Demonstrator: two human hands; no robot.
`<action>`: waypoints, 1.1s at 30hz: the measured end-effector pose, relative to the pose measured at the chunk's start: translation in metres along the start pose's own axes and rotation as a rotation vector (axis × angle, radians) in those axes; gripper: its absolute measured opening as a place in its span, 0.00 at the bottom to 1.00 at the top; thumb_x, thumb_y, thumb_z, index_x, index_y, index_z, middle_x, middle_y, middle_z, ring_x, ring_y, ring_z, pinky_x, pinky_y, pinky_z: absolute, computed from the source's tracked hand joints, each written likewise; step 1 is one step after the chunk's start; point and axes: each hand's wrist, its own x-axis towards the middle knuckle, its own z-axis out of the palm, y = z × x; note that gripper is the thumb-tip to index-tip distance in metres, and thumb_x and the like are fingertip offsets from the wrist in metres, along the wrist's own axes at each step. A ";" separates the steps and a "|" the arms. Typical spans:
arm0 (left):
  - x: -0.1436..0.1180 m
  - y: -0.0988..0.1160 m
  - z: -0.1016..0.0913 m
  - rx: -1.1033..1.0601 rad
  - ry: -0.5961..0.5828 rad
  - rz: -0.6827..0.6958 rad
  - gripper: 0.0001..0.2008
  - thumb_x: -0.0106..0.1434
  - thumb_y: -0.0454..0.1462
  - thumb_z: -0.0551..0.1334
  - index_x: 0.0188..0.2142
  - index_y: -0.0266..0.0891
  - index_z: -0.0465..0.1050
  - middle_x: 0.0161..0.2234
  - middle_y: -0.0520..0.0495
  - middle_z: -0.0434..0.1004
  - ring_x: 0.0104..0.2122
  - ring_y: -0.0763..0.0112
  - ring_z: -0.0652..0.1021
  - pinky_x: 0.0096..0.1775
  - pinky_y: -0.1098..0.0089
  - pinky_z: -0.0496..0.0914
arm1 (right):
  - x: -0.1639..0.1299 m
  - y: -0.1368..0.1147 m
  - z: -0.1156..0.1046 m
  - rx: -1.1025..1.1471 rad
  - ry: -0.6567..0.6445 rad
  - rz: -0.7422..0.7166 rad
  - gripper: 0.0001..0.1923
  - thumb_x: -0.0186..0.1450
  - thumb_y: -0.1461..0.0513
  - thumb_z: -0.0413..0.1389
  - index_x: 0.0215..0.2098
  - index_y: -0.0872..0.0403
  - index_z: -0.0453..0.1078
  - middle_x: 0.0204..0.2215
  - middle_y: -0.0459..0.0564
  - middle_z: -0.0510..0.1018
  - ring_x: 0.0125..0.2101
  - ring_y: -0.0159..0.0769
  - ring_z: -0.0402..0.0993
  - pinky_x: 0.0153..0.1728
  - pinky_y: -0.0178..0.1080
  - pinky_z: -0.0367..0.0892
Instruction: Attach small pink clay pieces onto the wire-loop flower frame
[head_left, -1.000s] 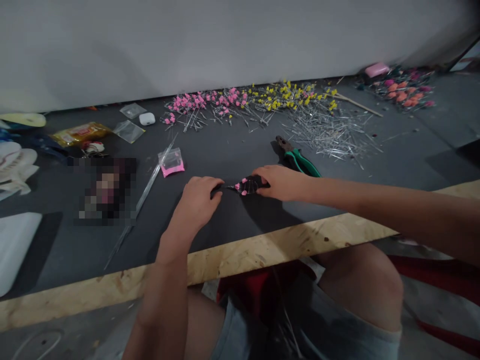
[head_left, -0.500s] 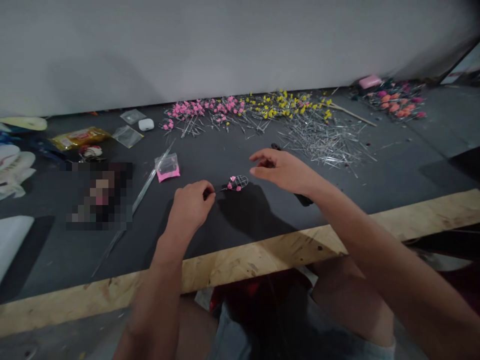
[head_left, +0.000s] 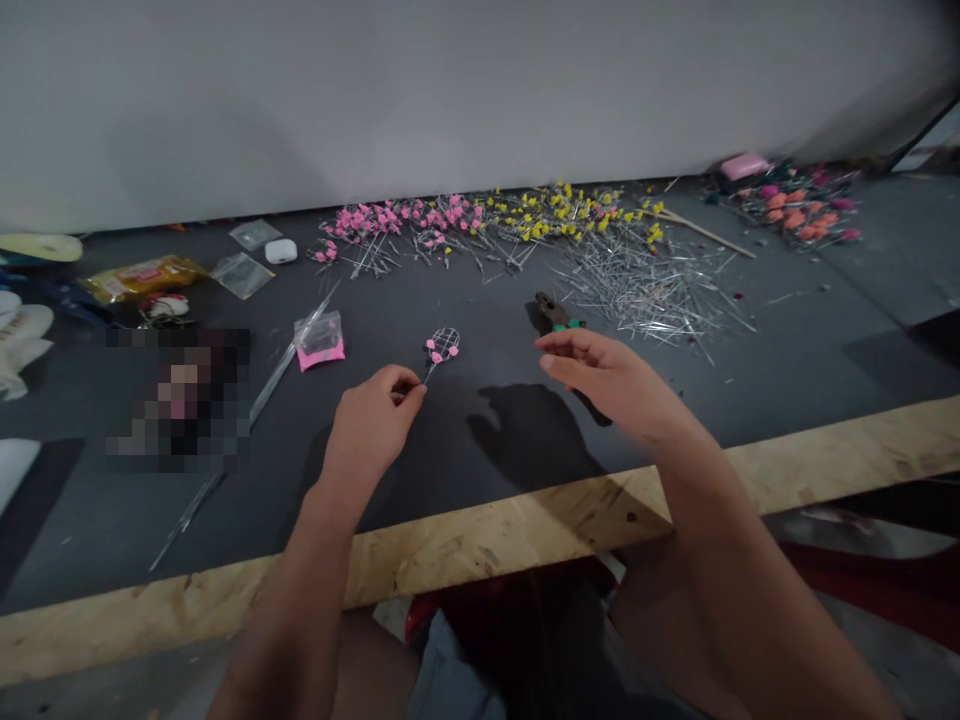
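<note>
My left hand point(head_left: 379, 415) pinches the thin stem of a small wire racket-shaped piece point(head_left: 444, 343). Its head is an oval wire mesh with a few pink flower-like bits fixed round the lower part, pointing up and away from me. My right hand point(head_left: 600, 375) hovers over the pliers point(head_left: 556, 312), its fingers apart and nothing seen between them. Dark jaws and a bit of green handle show beyond the fingertips; the hand covers much of the handles. A small clear bag with pink contents point(head_left: 320, 342) lies left of the wire piece.
Along the wall lie pink-tipped wires point(head_left: 397, 220), yellow-tipped wires point(head_left: 566, 212) and a heap of bare wires point(head_left: 660, 290). Orange and magenta pieces point(head_left: 806, 215) sit far right. A white case point(head_left: 281, 251) and long clear strips point(head_left: 274, 385) are on the left. A wooden edge point(head_left: 480, 545) borders the table.
My right hand has moved right and nearer to me, over the pliers, whose jaws now show. The wire racket-shaped piece in my left hand has swung more upright and shifted left.
</note>
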 end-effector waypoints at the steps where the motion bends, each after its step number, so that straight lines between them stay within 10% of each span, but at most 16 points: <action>1: -0.001 0.000 -0.001 -0.041 -0.037 0.016 0.09 0.59 0.44 0.57 0.35 0.43 0.71 0.31 0.50 0.77 0.32 0.67 0.76 0.34 0.68 0.66 | -0.002 0.002 -0.002 0.000 -0.011 0.001 0.15 0.60 0.55 0.56 0.43 0.52 0.70 0.33 0.48 0.73 0.33 0.32 0.70 0.36 0.37 0.65; 15: -0.017 -0.013 -0.022 0.020 -0.540 0.294 0.15 0.60 0.39 0.56 0.47 0.48 0.71 0.49 0.51 0.68 0.39 0.70 0.73 0.41 0.69 0.67 | -0.018 0.003 -0.009 -0.130 -0.062 0.049 0.18 0.61 0.52 0.54 0.45 0.51 0.69 0.36 0.48 0.74 0.34 0.33 0.70 0.34 0.37 0.66; 33: -0.005 0.002 0.001 -0.085 -0.214 0.272 0.16 0.61 0.39 0.57 0.48 0.42 0.71 0.37 0.48 0.75 0.32 0.70 0.74 0.36 0.69 0.67 | -0.042 -0.009 0.005 -0.166 -0.186 0.014 0.16 0.62 0.52 0.54 0.46 0.50 0.68 0.37 0.48 0.75 0.36 0.35 0.70 0.38 0.39 0.66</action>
